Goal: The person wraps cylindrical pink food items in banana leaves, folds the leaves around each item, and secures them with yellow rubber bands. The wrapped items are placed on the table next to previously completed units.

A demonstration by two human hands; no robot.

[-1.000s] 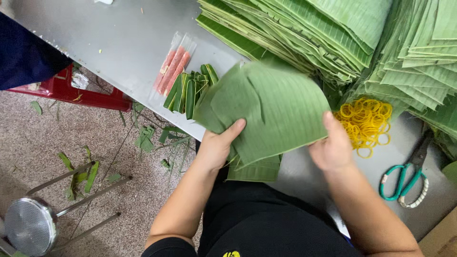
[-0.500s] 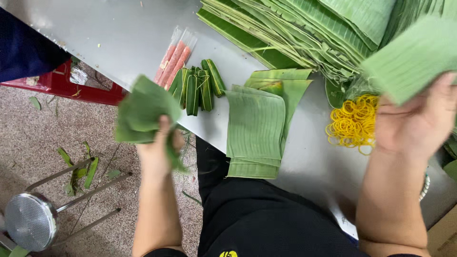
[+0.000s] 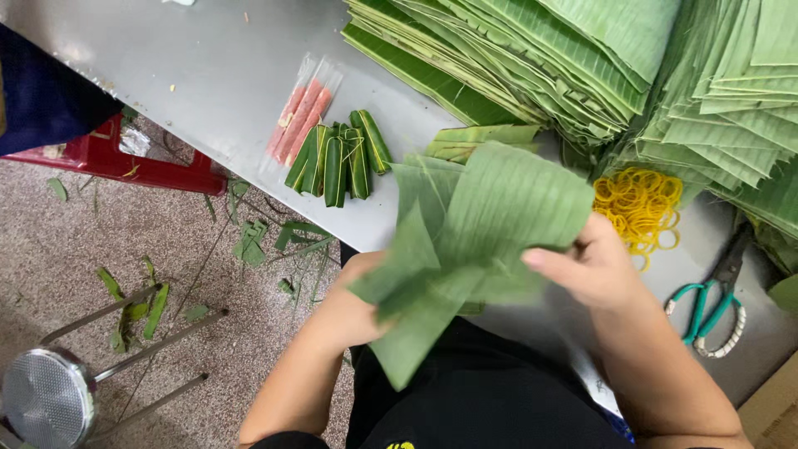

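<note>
Both hands hold cut green banana leaf pieces (image 3: 478,241) together above the table's near edge. My left hand (image 3: 356,309) is under the leaves, mostly hidden, gripping their lower left part. My right hand (image 3: 592,268) pinches the right side, thumb on top. Beneath them lie more cut leaf pieces (image 3: 465,141) on the grey table (image 3: 208,66). Several small wrapped leaf rolls (image 3: 339,154) lie to the left, next to pink sausage sticks in clear wrap (image 3: 301,116).
Big stacks of banana leaves (image 3: 540,58) and folded leaf squares (image 3: 740,91) fill the far right. Yellow rubber bands (image 3: 640,206) and green-handled scissors (image 3: 706,303) lie right. A red stool (image 3: 125,162), metal stool (image 3: 50,399) and leaf scraps are on the floor.
My hands were apart, each holding a leaf piece out to its side. They have come together in front of me, and the two pieces now overlap.
</note>
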